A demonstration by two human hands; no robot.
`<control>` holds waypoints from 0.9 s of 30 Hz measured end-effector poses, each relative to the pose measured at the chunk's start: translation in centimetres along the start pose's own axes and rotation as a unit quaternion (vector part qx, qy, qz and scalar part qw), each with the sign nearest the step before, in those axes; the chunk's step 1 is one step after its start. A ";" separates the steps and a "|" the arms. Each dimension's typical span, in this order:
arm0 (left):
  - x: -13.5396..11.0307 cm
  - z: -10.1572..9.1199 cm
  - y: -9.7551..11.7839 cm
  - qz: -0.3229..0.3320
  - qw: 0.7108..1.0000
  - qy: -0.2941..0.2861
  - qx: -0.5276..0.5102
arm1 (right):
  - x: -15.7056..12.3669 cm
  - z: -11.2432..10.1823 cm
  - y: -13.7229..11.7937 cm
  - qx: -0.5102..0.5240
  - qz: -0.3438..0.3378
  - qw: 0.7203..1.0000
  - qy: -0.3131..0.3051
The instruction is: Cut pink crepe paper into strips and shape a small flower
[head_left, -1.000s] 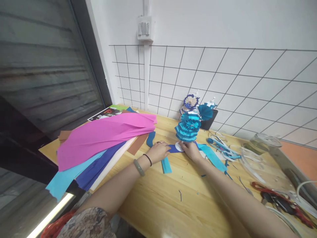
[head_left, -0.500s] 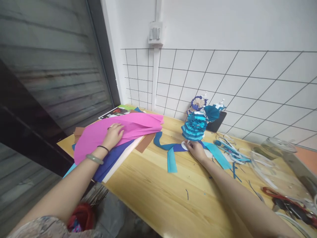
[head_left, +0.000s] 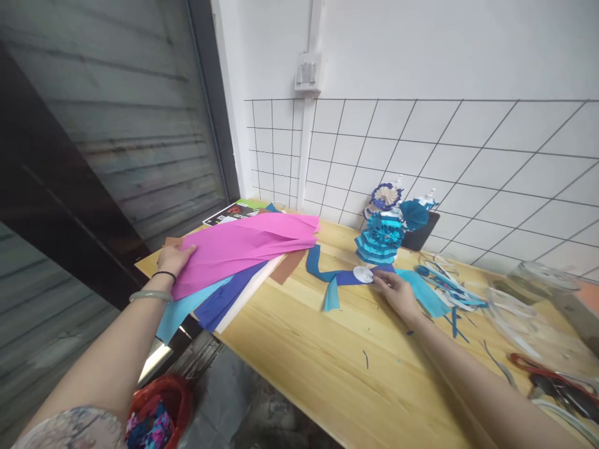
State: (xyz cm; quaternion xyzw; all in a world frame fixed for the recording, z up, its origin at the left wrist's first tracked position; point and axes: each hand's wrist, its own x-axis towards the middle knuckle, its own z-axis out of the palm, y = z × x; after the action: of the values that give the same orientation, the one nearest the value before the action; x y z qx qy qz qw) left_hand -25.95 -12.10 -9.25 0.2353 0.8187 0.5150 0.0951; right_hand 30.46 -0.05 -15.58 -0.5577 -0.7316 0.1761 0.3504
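At the left end of a pink crepe paper sheet, my left hand grips the edge, thumb on top; its other fingers are partly hidden. Blue, light blue, white and brown sheets lie under the pink one. My right hand has its fingertips closed at the rim of a small white disc. That disc rests on a dark blue paper strip. A light teal strip runs behind the right hand. Just beyond stands a figure dressed in pleated blue paper.
Paper scraps and a clear plastic container lie to the right, with red-handled scissors nearer me. A wire grid lines the wall. Below the table's left edge stands a red bin with colourful scraps.
My left hand has slid from the middle of the pink sheet to its left end, baring more light blue paper. My right hand has drawn back slightly, showing the white disc more fully.
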 end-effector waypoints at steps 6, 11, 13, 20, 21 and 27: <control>-2.6 -1.4 2.6 -0.059 0.975 -0.105 -0.187 | -5.8 -1.4 -1.9 0.088 0.062 0.993 -0.039; -9.1 -4.1 2.4 0.111 0.926 -0.291 -0.212 | -9.7 -1.6 -5.8 0.150 0.078 0.984 -0.061; -12.4 -5.0 0.9 0.203 0.910 -0.347 -0.098 | -10.5 -1.4 -7.4 0.173 0.068 0.980 -0.075; -18.1 -6.5 -4.3 0.250 0.848 -0.467 0.012 | -11.8 0.3 -11.9 0.202 0.020 0.966 -0.158; -18.1 -6.6 -4.3 0.202 0.869 -0.451 -0.018 | -12.0 0.5 -12.1 0.208 0.017 0.964 -0.166; -19.3 -3.9 -0.6 -0.069 0.882 -0.393 -0.249 | -13.9 2.1 -11.9 0.264 0.073 0.938 -0.213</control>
State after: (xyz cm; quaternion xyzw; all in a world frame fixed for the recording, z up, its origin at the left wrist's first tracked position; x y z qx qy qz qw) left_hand -10.87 -24.79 -9.73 0.3298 0.5733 0.5591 0.5000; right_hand 22.53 -16.62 -13.71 -0.4462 -0.6734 0.5032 0.3071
